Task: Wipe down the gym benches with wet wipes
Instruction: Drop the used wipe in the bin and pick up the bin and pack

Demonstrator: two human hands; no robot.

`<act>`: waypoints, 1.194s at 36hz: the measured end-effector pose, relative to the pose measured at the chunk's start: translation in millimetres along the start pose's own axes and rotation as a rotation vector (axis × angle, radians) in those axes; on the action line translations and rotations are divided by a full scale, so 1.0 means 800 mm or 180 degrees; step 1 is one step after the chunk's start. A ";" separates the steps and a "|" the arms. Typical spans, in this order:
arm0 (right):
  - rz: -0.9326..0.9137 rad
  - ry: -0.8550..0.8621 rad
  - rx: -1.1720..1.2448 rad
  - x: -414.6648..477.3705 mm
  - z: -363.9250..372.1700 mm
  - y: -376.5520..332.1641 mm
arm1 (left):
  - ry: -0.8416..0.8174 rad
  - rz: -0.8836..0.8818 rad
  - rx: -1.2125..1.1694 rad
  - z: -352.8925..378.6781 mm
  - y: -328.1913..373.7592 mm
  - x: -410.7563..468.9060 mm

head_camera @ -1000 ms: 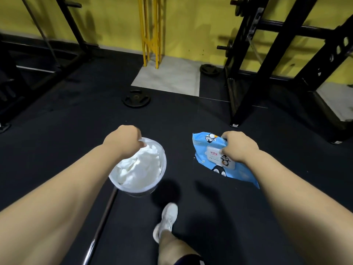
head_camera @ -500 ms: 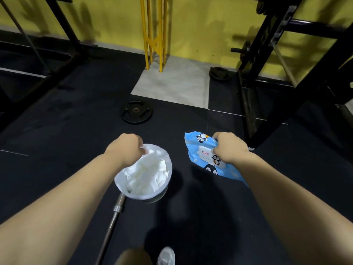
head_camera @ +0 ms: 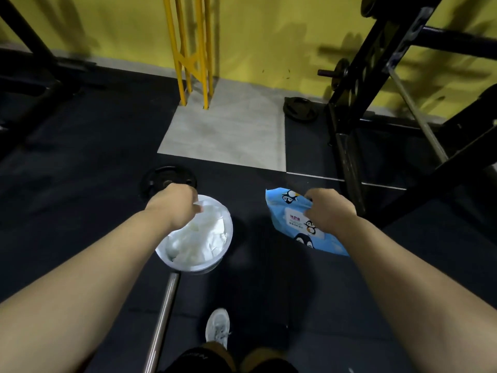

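Observation:
My left hand (head_camera: 174, 201) grips the far rim of a round white tub (head_camera: 224, 249) that is full of crumpled white wipes (head_camera: 200, 242), and carries it above the black floor. My right hand (head_camera: 330, 211) grips a blue wet-wipe pack (head_camera: 286, 214) printed with penguins, holding it by its upper right part so that it hangs down to the right. No gym bench shows in this view.
A black weight plate (head_camera: 164, 179) lies on the floor just beyond my left hand; another plate (head_camera: 300, 109) lies by the yellow wall. A black rack (head_camera: 357, 109) stands at right, a yellow frame (head_camera: 192, 49) ahead. A steel barbell (head_camera: 162, 324) lies under the tub beside my shoe (head_camera: 217, 328).
I have walked forward: the weight plate, the grey floor tile and the yellow frame are nearer. Both hands keep their hold on the tub and the pack.

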State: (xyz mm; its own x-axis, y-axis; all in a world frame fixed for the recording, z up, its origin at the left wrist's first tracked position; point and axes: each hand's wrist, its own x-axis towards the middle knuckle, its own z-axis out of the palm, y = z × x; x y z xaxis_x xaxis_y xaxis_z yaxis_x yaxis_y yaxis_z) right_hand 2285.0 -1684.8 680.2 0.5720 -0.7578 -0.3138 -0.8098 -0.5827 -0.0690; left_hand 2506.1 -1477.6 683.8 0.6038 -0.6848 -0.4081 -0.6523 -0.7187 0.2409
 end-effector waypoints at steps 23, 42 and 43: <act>0.0011 -0.0449 0.0044 0.552 -0.098 -0.021 | -0.0389 -0.0121 0.0161 -0.143 0.075 0.528; 0.0402 -0.0956 0.0303 0.924 -0.098 -0.098 | -0.0738 0.0208 0.0642 -0.199 0.067 0.941; 0.0414 -0.0957 0.0357 0.944 -0.092 -0.101 | -0.0742 0.0234 0.0660 -0.197 0.064 0.959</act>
State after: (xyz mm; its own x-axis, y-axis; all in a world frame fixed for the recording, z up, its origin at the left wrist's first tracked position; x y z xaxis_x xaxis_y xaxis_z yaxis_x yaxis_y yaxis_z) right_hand 2791.5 -2231.6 518.4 0.4126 -0.6935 -0.5906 -0.8922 -0.4383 -0.1086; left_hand 3007.9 -2058.9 521.9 0.4460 -0.6705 -0.5930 -0.7842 -0.6120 0.1022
